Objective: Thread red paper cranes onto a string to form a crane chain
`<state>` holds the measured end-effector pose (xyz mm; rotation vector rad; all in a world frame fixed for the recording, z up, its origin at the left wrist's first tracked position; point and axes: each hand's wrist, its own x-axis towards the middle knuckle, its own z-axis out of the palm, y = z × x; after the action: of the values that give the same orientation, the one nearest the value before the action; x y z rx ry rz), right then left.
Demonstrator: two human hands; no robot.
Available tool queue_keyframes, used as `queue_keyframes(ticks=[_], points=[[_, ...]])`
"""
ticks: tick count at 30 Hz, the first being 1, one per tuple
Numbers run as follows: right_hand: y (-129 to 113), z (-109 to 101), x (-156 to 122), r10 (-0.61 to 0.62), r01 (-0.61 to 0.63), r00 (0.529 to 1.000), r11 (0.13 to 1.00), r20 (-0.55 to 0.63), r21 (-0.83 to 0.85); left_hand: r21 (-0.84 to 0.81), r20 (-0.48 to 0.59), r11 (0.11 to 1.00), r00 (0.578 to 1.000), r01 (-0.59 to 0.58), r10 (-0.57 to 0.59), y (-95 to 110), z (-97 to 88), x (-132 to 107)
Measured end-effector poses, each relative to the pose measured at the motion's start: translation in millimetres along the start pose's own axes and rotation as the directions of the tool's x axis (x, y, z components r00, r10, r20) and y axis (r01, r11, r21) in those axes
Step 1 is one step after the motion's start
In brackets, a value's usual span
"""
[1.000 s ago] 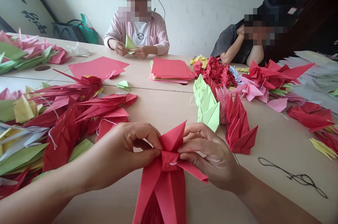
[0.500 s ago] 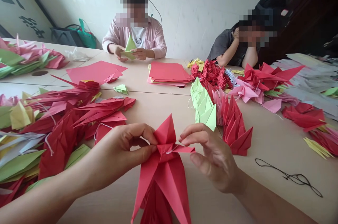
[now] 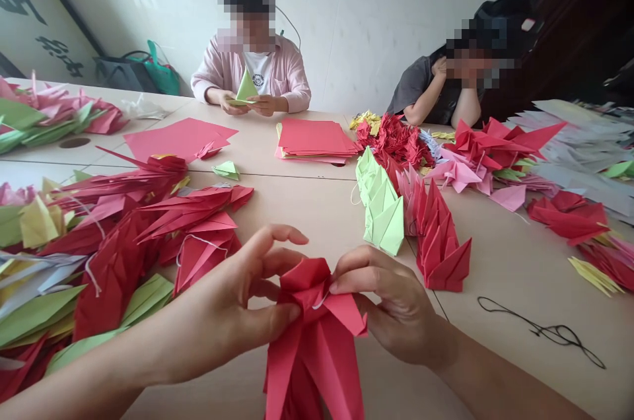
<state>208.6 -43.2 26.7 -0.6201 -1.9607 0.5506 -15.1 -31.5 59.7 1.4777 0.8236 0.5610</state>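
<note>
A red folded paper crane (image 3: 317, 341) sits low in the middle, held between both hands. My left hand (image 3: 238, 301) grips its left side with the thumb pressed on the paper and the index finger lifted. My right hand (image 3: 391, 301) pinches the top of the crane, where a thin white thread shows. The crane's upper point is folded down into a rounded bunch.
Heaps of red, green and yellow cranes (image 3: 99, 242) lie at the left. A row of green (image 3: 381, 209) and red cranes (image 3: 440, 242) stands ahead. A black string (image 3: 539, 327) lies at the right. Red paper sheets (image 3: 312, 137) and two seated people are across the table.
The crane's upright point has been pushed down into a bunch. Both hands have moved a little lower, and my right hand has closed on the crane's top again.
</note>
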Motion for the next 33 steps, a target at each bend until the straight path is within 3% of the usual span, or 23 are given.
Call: queue_keyframes(ticks=[3, 7, 12, 19, 26, 33], points=[[-1.5, 0.8, 1.0, -0.045, 0.047, 0.998, 0.998, 0.053, -0.033, 0.021, 0.09, 0.999, 0.995, 0.043, -0.045, 4.3, 0.7, -0.9], [-2.9, 1.8, 1.1, -0.071, 0.075, 0.993, 0.996, 0.09, -0.048, 0.075, 0.003, 0.997, 1.0, 0.028, -0.028, 8.4, 2.3, 2.3], [-4.0, 2.3, -0.9, -0.085, 0.093, 0.991, 0.993, 0.104, -0.075, 0.155, -0.022, 0.988, 1.0, -0.01, 0.013, 5.3, 7.4, 3.9], [-2.1, 3.6, 0.2, -0.109, 0.116, 0.991, 0.99, 0.084, -0.086, 0.18, -0.054, 0.983, 0.998, 0.029, -0.02, 2.4, 5.8, 5.6], [-6.8, 2.2, 1.9, 0.057, -0.061, 0.997, 0.995, 0.049, 0.074, 0.233, -0.044, 0.972, 0.998, -0.04, 0.052, 5.5, 6.0, 5.5], [-0.4, 4.1, -0.1, 0.118, -0.127, 0.987, 0.988, 0.107, 0.086, 0.202, -0.044, 0.979, 0.999, 0.024, -0.016, 1.9, 12.8, 4.9]])
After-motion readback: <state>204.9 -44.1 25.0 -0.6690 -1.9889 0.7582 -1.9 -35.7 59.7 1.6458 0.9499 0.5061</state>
